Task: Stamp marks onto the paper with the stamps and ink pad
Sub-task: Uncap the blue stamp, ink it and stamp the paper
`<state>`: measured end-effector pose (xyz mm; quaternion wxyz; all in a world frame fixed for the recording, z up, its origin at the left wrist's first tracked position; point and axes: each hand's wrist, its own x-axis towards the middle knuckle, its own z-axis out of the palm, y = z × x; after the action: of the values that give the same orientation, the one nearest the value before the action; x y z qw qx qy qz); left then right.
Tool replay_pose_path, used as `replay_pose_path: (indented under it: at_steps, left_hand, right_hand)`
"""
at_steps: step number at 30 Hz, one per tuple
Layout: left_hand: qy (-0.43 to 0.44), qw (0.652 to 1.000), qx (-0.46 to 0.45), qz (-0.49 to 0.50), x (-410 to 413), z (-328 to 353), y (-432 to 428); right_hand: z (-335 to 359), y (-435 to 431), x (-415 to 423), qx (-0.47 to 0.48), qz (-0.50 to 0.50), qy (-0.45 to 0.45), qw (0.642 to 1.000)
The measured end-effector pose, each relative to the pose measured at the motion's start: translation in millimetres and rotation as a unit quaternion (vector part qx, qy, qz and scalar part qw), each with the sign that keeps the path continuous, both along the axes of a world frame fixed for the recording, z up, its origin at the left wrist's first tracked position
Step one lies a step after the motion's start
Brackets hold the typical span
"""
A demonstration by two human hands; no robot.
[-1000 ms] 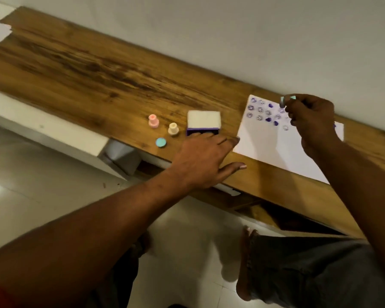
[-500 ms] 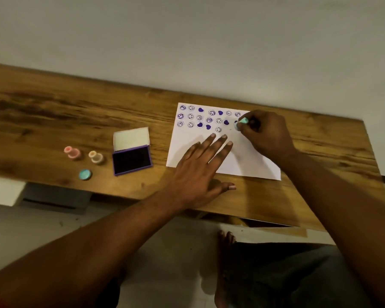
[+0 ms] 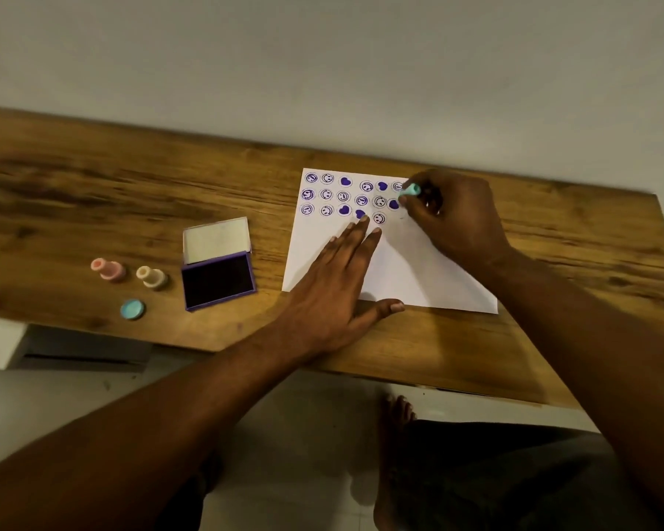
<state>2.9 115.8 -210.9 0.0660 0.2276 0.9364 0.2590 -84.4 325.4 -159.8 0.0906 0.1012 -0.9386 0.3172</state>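
A white paper point(image 3: 407, 270) lies on the wooden desk point(image 3: 93, 193), with several purple smiley and heart marks point(image 3: 344, 195) along its far edge. My right hand point(image 3: 453, 220) pinches a small teal stamp point(image 3: 411, 191) at the right end of the rows of marks; whether the stamp face touches the sheet cannot be told. My left hand point(image 3: 334, 285) lies flat on the paper's near left part, fingers straight. An open purple ink pad point(image 3: 217, 279) with its white lid point(image 3: 215, 239) raised sits left of the paper.
Left of the ink pad stand a pink stamp point(image 3: 109, 268) and a cream stamp point(image 3: 152, 277), with a round teal cap point(image 3: 132, 309) nearer the desk's front edge. A pale wall runs behind the desk. My bare foot point(image 3: 393, 454) and the tiled floor show below.
The view swung right and steadied over the paper. My left hand slid from the desk's edge onto the paper. My right hand brought the teal stamp down to the rows of marks.
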Motion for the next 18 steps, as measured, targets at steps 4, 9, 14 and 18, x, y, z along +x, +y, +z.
replay_pose_path:
  at_steps: [4,9,14,18]
  left_hand:
    - [-0.004,1.0,0.015,0.002,-0.4,1.2,1.5]
    - [0.009,1.0,0.02,0.005,-0.1,0.6,0.5]
    - [0.004,1.0,0.012,0.008,-0.8,-0.4,1.3]
    - [0.003,1.0,0.025,0.013,0.1,-1.0,2.0]
  right_hand:
    - [31.7,-10.5,-4.6,-0.103,-0.009,0.135,0.986]
    - [-16.2,-11.9,11.1,0.138,0.007,-0.068,0.988]
    - [-25.9,-11.8,8.4,0.131,-0.016,-0.043,0.99]
    - [-30.2,-11.4,10.6,0.112,-0.028,-0.037,0.993]
